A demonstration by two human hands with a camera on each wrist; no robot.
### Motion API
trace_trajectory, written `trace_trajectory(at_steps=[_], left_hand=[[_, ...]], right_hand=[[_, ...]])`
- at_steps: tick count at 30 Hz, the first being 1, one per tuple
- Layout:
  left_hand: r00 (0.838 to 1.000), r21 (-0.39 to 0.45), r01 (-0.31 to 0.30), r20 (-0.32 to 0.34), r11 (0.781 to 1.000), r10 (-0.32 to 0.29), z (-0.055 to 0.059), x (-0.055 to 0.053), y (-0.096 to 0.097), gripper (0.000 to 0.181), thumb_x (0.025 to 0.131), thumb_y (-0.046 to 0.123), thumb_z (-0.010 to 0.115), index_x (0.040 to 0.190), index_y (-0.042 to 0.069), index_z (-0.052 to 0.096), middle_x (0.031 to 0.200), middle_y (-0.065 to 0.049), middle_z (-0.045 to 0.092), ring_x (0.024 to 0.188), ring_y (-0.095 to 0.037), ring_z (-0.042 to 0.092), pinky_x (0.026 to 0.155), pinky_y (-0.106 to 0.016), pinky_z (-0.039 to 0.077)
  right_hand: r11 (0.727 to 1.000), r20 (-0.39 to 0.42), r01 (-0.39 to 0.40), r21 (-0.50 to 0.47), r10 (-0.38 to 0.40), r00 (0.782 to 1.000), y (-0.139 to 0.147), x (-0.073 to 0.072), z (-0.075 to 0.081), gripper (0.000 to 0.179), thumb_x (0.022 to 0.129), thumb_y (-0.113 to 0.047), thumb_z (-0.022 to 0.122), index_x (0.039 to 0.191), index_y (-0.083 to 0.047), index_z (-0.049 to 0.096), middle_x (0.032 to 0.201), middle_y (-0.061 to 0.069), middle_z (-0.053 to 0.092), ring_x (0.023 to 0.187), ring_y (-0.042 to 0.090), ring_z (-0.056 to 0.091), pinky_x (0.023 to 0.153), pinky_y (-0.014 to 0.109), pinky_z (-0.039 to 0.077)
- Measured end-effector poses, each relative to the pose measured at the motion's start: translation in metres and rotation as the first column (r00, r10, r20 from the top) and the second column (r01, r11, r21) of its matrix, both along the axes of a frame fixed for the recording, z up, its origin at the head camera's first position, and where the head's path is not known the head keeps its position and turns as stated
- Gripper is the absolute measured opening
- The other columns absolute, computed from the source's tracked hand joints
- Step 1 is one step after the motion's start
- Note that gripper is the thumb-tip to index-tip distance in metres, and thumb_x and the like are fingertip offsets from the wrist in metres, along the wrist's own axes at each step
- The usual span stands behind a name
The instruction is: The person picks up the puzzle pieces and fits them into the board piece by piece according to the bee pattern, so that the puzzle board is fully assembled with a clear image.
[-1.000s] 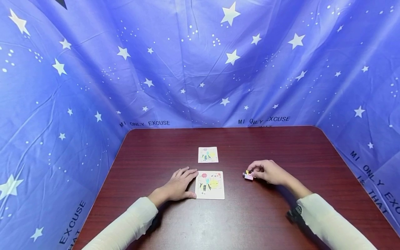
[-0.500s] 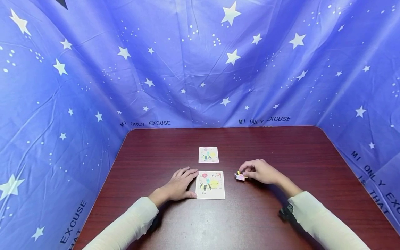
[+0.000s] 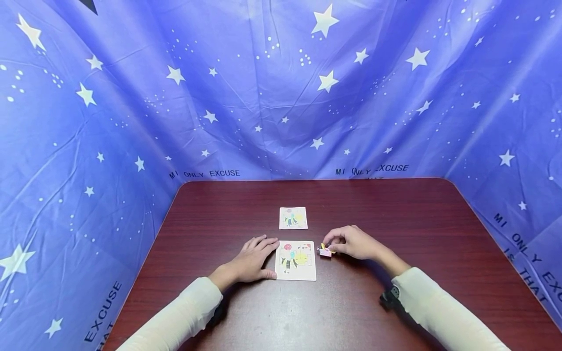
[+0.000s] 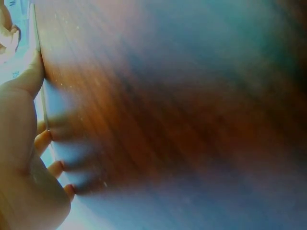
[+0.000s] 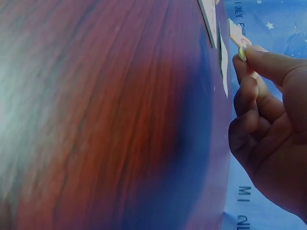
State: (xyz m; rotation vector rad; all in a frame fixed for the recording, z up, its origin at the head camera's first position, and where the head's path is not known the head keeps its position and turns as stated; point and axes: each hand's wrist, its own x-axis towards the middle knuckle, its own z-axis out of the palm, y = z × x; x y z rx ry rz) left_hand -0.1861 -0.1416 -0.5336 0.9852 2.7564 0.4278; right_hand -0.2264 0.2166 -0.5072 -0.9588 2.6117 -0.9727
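One small puzzle piece is pinched at the fingertips of the right hand, just right of the nearer of two picture boards on the counter. The left hand rests flat, fingers relaxed, touching that board's left edge.

A dark reddish-brown wooden table with rounded far corners carries everything here. Its grain runs across the surface and shows as streaks in both wrist views. Two picture cards lie flat on it. The larger card sits between the hands, its left edge touching the fingers of the left hand, which rests flat on the table top. Its right edge is just beside the right hand. The smaller card lies farther away, beyond the larger one and apart from it, roughly midway between the two hands and out of reach of both.
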Motion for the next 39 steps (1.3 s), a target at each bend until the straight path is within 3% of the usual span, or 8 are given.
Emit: trace_trajectory(at_steps=[17, 32, 39], left_hand=[[1.0, 0.008, -0.001, 0.003, 1.0, 0.001, -0.003, 0.0, 0.0, 0.093, 0.087, 0.059, 0.07, 0.159, 0.012, 0.036, 0.163, -0.007, 0.037, 0.152, -0.041, 0.028, 0.121, -0.066, 0.024], [1.0, -0.001, -0.002, 0.003, 1.0, 0.002, -0.003, -0.001, -0.001, 0.093, 0.087, 0.06, 0.069, 0.159, 0.012, 0.035, 0.163, -0.007, 0.037, 0.152, -0.041, 0.027, 0.121, -0.066, 0.024], [1.0, 0.003, -0.001, 0.004, 1.0, 0.001, -0.001, 0.0, -0.001, 0.092, 0.087, 0.059, 0.07, 0.158, 0.011, 0.036, 0.162, -0.008, 0.038, 0.152, -0.042, 0.028, 0.12, -0.066, 0.025]], right_hand=[[0.996, 0.034, -0.073, -0.043, 0.075, 0.997, -0.034, 0.001, -0.004, 0.013, 0.092, -0.013, 0.074, 0.103, -0.018, 0.076, 0.072, -0.014, 0.06, 0.06, -0.003, 0.048, 0.061, 0.019, 0.045], [0.986, 0.028, -0.165, -0.006, 0.165, 0.986, -0.061, 0.01, -0.007, 0.012, 0.09, -0.017, 0.076, 0.102, -0.021, 0.077, 0.075, -0.014, 0.067, 0.065, -0.006, 0.054, 0.062, 0.017, 0.047], [0.973, 0.018, -0.229, 0.033, 0.228, 0.973, -0.076, 0.015, -0.009, 0.014, 0.09, -0.014, 0.074, 0.103, -0.02, 0.078, 0.07, -0.016, 0.062, 0.061, -0.009, 0.048, 0.06, 0.014, 0.042]])
